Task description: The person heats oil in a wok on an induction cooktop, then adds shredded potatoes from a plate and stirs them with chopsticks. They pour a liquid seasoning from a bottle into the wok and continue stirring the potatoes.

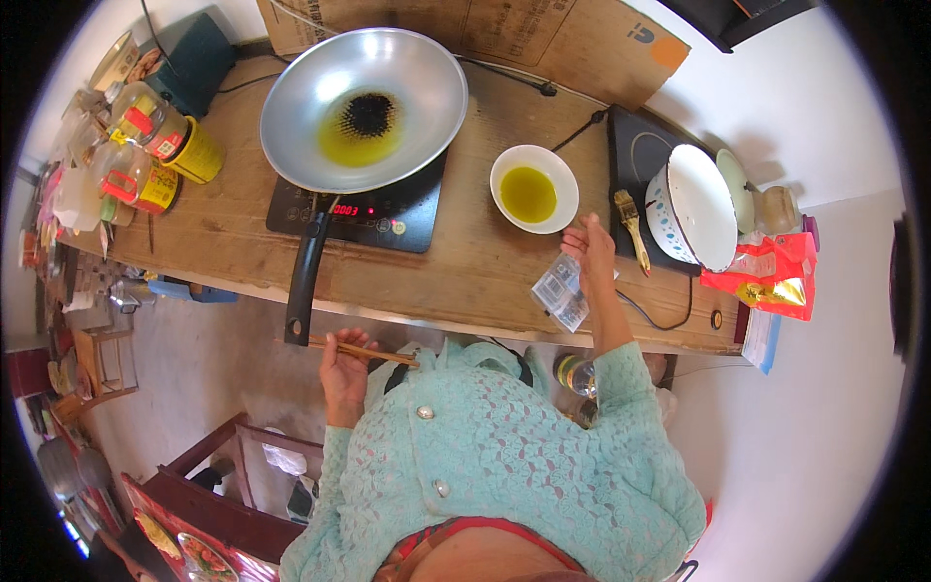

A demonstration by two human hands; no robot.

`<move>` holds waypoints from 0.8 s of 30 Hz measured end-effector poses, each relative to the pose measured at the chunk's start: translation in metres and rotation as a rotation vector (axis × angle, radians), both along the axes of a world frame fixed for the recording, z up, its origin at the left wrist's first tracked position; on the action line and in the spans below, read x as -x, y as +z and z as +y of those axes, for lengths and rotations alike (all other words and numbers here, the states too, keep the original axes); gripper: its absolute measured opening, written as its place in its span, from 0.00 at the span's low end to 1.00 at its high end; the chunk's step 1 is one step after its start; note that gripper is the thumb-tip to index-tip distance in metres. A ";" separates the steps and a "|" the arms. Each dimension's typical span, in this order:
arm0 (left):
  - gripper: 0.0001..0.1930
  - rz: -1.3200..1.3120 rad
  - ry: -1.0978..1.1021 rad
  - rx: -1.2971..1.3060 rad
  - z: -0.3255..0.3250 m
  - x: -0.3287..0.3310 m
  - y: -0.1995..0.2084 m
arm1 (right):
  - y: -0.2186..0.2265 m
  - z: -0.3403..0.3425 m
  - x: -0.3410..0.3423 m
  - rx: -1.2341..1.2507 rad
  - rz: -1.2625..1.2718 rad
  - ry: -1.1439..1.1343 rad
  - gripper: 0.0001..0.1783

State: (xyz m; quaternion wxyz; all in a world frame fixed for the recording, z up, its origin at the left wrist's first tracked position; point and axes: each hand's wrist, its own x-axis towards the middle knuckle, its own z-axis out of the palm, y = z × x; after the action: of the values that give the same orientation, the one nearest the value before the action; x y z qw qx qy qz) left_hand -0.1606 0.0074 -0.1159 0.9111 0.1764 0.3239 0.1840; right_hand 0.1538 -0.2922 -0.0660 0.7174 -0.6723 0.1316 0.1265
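My left hand (347,376) is closed on a pair of wooden chopsticks (388,356), low in front of the table edge and just below the pan's black handle (308,267). A silver frying pan (291,107) sits on a lit induction cooker (412,218), with yellow oil and a dark burnt-looking patch in its middle. To its right stands a white bowl (502,199) of yellow-green oil. My right hand (593,250) is at the bowl's lower right, fingers stretched out close to the rim; whether they touch it I cannot tell. Beside that hand lies a clear plastic packet (561,294).
On a second black hob (630,145) rest a brush (632,231) and a white enamel pot (708,209). A red packet (781,276) lies at the table's right end. Bottles (141,179) and a yellow container (202,153) crowd the left. Cardboard (485,34) leans behind.
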 end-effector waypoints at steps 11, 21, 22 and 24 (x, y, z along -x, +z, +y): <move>0.15 -0.020 0.068 -0.001 -0.002 0.016 0.001 | -0.047 0.035 -0.024 -0.262 0.168 0.166 0.25; 0.16 -0.004 0.107 -0.006 -0.002 0.019 0.013 | -0.026 0.046 -0.019 -0.194 0.017 0.121 0.27; 0.16 0.003 0.112 -0.004 -0.002 0.021 0.012 | -0.019 0.046 -0.018 -0.177 -0.002 0.121 0.28; 0.15 0.013 0.122 0.002 -0.001 0.023 0.009 | 0.001 0.048 -0.019 -0.143 -0.027 0.147 0.26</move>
State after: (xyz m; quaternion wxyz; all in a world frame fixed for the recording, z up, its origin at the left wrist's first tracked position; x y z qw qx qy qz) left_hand -0.1836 0.0065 -0.1071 0.8962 0.1568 0.3402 0.2377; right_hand 0.1731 -0.2438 -0.0652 0.7540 -0.6289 0.0629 0.1789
